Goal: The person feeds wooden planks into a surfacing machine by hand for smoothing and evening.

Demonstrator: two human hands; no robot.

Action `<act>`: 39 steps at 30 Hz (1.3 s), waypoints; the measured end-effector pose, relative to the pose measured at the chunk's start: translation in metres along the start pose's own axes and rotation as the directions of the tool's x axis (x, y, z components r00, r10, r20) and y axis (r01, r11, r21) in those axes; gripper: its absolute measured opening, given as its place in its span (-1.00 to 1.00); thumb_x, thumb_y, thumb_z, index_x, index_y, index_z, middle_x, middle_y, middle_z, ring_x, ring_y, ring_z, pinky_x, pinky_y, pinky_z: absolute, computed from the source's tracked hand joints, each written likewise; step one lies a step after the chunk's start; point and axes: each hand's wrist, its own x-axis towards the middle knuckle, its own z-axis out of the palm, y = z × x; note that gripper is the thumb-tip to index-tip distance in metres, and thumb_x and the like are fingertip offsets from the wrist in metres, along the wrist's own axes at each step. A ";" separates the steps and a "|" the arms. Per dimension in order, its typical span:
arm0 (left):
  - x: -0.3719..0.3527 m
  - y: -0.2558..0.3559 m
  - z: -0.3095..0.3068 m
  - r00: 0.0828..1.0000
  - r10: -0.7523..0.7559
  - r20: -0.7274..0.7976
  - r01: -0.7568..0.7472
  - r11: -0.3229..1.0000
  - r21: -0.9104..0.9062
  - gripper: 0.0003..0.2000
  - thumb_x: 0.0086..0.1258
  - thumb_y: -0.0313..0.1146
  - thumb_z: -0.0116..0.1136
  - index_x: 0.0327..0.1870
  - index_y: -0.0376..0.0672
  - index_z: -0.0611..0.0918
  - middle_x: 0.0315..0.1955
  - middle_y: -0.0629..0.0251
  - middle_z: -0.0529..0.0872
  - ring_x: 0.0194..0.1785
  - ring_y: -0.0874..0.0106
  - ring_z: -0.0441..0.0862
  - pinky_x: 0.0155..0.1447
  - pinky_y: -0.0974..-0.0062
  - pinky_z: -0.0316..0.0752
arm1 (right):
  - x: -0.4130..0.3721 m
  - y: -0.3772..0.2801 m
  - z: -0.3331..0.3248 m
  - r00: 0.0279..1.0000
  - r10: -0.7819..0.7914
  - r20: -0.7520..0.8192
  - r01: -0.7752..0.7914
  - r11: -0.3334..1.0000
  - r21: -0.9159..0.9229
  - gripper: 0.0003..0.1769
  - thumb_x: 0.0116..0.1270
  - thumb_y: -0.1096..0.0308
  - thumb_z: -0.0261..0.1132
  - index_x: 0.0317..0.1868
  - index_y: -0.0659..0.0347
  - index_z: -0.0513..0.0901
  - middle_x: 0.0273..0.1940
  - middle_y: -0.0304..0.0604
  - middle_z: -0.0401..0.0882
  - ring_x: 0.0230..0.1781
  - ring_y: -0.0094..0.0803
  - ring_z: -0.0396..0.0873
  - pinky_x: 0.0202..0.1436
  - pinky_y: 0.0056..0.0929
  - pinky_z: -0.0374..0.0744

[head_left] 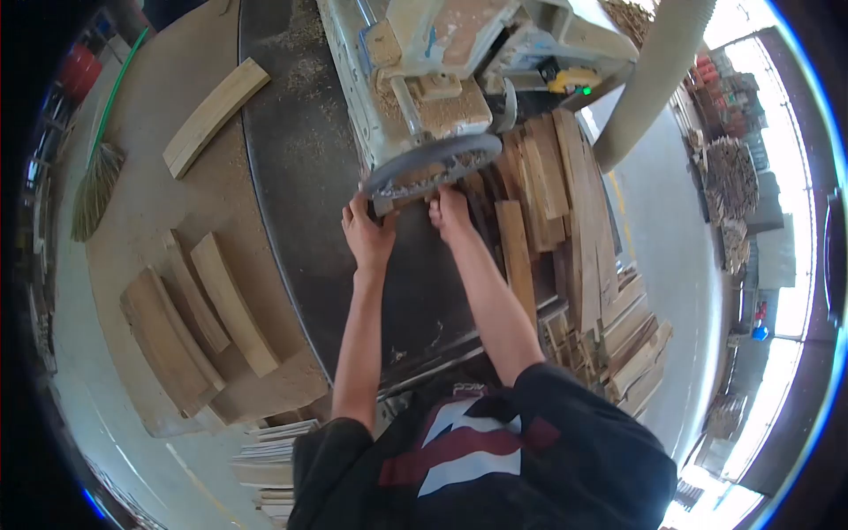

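Observation:
Both arms reach forward over a dark machine table [309,194] to the near side of a grey handwheel [433,166] dusted with sawdust. My left hand [369,234] is at the wheel's lower left, fingers bent around the end of a wooden piece [402,202] that lies mostly hidden under the wheel. My right hand [450,212] is closed at the wheel's lower right, by the same piece; its fingertips are partly hidden. The machine body [433,97], coated in sawdust, stands just beyond the wheel.
One curved board [216,117] and several more [234,305] lie on the brown side table [203,203] at left. Stacked boards [548,177] stand close to the right forearm. A broom [97,190] is at far left, and a thick hose [649,84] hangs at upper right.

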 end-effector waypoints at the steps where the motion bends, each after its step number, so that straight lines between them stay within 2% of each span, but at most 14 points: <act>1: 0.002 0.005 0.002 1.000 0.012 0.015 -0.012 1.000 0.004 -0.21 0.02 -0.37 0.68 0.31 -0.26 0.46 0.26 -0.07 0.60 0.23 -0.06 0.51 0.27 -0.04 0.41 | 0.002 -0.003 0.002 1.000 0.001 -0.009 -0.001 1.000 0.018 -0.46 0.65 -0.11 0.13 -0.35 0.18 0.57 -0.62 -0.32 0.43 -0.72 -0.59 0.29 -0.70 -0.49 0.14; 3: 0.015 0.018 0.005 0.973 -0.103 -0.205 0.073 0.986 -0.147 -0.09 0.01 -0.38 0.69 0.44 -0.30 0.40 0.28 -0.09 0.58 0.33 -0.10 0.46 0.38 -0.05 0.39 | -0.001 -0.011 0.010 0.990 -0.121 0.078 0.127 0.989 -0.078 -0.60 0.66 -0.02 0.12 -0.21 0.14 0.55 -0.48 -0.29 0.55 -0.68 -0.60 0.34 -0.66 -0.58 0.21; 4: 0.019 0.020 0.001 0.976 -0.138 -0.168 0.114 0.983 -0.144 0.01 0.03 -0.37 0.69 0.55 -0.29 0.32 0.36 -0.10 0.53 0.45 -0.11 0.39 0.48 -0.01 0.35 | -0.011 -0.004 0.011 0.958 -0.265 0.106 0.279 0.948 -0.156 -0.64 0.67 0.07 0.15 0.02 0.22 0.61 -0.38 -0.22 0.64 -0.62 -0.59 0.42 -0.62 -0.58 0.27; 7: 0.016 0.009 -0.014 0.979 0.011 -0.203 -0.040 0.990 -0.137 -0.05 0.04 -0.36 0.69 0.51 -0.29 0.38 0.42 -0.11 0.50 0.49 -0.09 0.39 0.49 0.04 0.38 | -0.032 0.018 -0.008 0.849 -0.456 0.268 0.525 0.788 -0.323 -0.62 0.66 0.17 0.22 0.24 0.28 0.61 -0.35 -0.23 0.64 -0.50 -0.60 0.52 -0.50 -0.56 0.47; 9: 0.004 -0.020 -0.027 0.975 0.076 -0.207 -0.109 0.982 -0.154 -0.12 0.09 -0.36 0.68 0.48 -0.26 0.43 0.45 -0.09 0.48 0.49 -0.06 0.42 0.47 0.08 0.45 | -0.052 0.043 -0.017 0.812 -0.551 0.191 0.583 0.751 -0.310 -0.53 0.64 0.20 0.26 0.41 0.26 0.56 -0.27 -0.21 0.70 -0.35 -0.52 0.65 -0.29 -0.48 0.62; 12: 0.009 -0.039 -0.075 0.978 0.077 -0.194 -0.112 0.977 -0.180 -0.27 0.17 -0.36 0.64 0.40 -0.23 0.54 0.46 -0.05 0.49 0.48 -0.02 0.49 0.40 0.14 0.56 | -0.073 0.087 -0.045 0.571 -0.787 0.233 0.758 0.397 -0.518 -0.65 0.59 0.18 0.33 0.22 0.21 0.68 -0.38 -0.18 0.64 -0.40 -0.48 0.62 -0.29 -0.44 0.58; 14: 0.028 -0.065 -0.103 0.962 0.143 -0.234 -0.161 0.985 -0.058 -0.37 0.24 -0.37 0.59 0.35 -0.22 0.59 0.41 -0.04 0.55 0.46 0.01 0.51 0.42 0.14 0.54 | -0.099 0.101 -0.051 0.499 -0.818 0.285 0.770 0.267 -0.580 -0.71 0.58 0.22 0.33 0.14 0.22 0.68 -0.44 -0.17 0.60 -0.51 -0.45 0.57 -0.41 -0.41 0.52; 18: 0.116 -0.142 -0.179 0.946 0.059 -0.319 0.006 0.980 0.200 -0.38 0.32 -0.27 0.55 0.37 -0.21 0.56 0.41 -0.15 0.50 0.48 -0.06 0.44 0.53 0.04 0.38 | -0.102 0.100 -0.040 0.426 -0.839 0.339 0.737 0.105 -0.667 -0.73 0.57 0.23 0.34 0.10 0.22 0.66 -0.48 -0.20 0.58 -0.59 -0.41 0.53 -0.48 -0.36 0.52; 20: 0.173 -0.184 -0.224 0.933 0.113 -0.341 -0.028 0.969 0.245 -0.31 0.38 -0.16 0.51 0.45 -0.24 0.48 0.44 -0.19 0.46 0.50 -0.09 0.41 0.55 0.00 0.35 | -0.100 0.101 -0.041 0.444 -0.834 0.327 0.723 0.119 -0.680 -0.73 0.56 0.23 0.35 0.11 0.21 0.66 -0.49 -0.20 0.57 -0.60 -0.39 0.53 -0.49 -0.36 0.52; 22: 0.226 -0.180 -0.263 0.934 -0.208 -0.289 0.299 0.900 0.318 -0.19 0.41 0.10 0.41 0.55 -0.17 0.39 0.52 -0.19 0.37 0.56 -0.10 0.33 0.59 -0.03 0.30 | -0.097 0.100 -0.042 0.427 -0.839 0.336 0.724 0.096 -0.683 -0.73 0.57 0.22 0.35 0.11 0.20 0.66 -0.50 -0.21 0.58 -0.61 -0.40 0.54 -0.53 -0.37 0.51; 25: 0.293 -0.206 -0.290 0.938 -0.203 -0.280 0.325 0.795 0.512 -0.04 0.37 0.36 0.30 0.64 -0.07 0.30 0.58 -0.18 0.29 0.61 -0.13 0.25 0.61 -0.04 0.27 | -0.094 0.104 -0.043 0.438 -0.837 0.328 0.713 0.101 -0.694 -0.74 0.57 0.23 0.35 0.11 0.19 0.66 -0.49 -0.19 0.60 -0.62 -0.40 0.55 -0.53 -0.38 0.51; 29: 0.322 -0.206 -0.257 0.974 -0.227 -0.003 0.175 0.743 0.645 0.02 0.36 0.49 0.15 0.71 0.03 0.20 0.67 -0.12 0.13 0.70 -0.12 0.07 0.68 -0.09 0.07 | -0.098 0.101 -0.044 0.492 -0.815 0.305 0.646 0.107 -0.756 -0.76 0.53 0.26 0.37 0.09 0.18 0.67 -0.47 -0.16 0.64 -0.62 -0.36 0.57 -0.52 -0.37 0.53; 32: 0.305 -0.202 -0.215 0.950 -0.256 -0.177 0.303 0.638 0.708 0.06 0.38 0.67 -0.29 0.74 0.05 0.14 0.70 -0.14 0.04 0.74 -0.07 -0.05 0.69 -0.13 -0.10 | -0.099 0.099 -0.038 0.472 -0.824 0.315 0.625 0.061 -0.778 -0.80 0.50 0.30 0.38 0.04 0.17 0.67 -0.47 -0.17 0.66 -0.59 -0.31 0.64 -0.50 -0.34 0.57; 39: 0.227 -0.134 -0.163 0.930 -0.320 -0.178 0.342 0.587 0.733 0.06 0.43 0.61 -0.25 0.71 -0.12 0.19 0.58 -0.40 0.22 0.64 -0.24 0.16 0.58 -0.24 0.11 | -0.099 0.097 -0.035 0.452 -0.822 0.348 0.643 0.029 -0.765 -0.81 0.55 0.26 0.34 0.03 0.15 0.66 -0.50 -0.20 0.65 -0.60 -0.34 0.65 -0.53 -0.33 0.58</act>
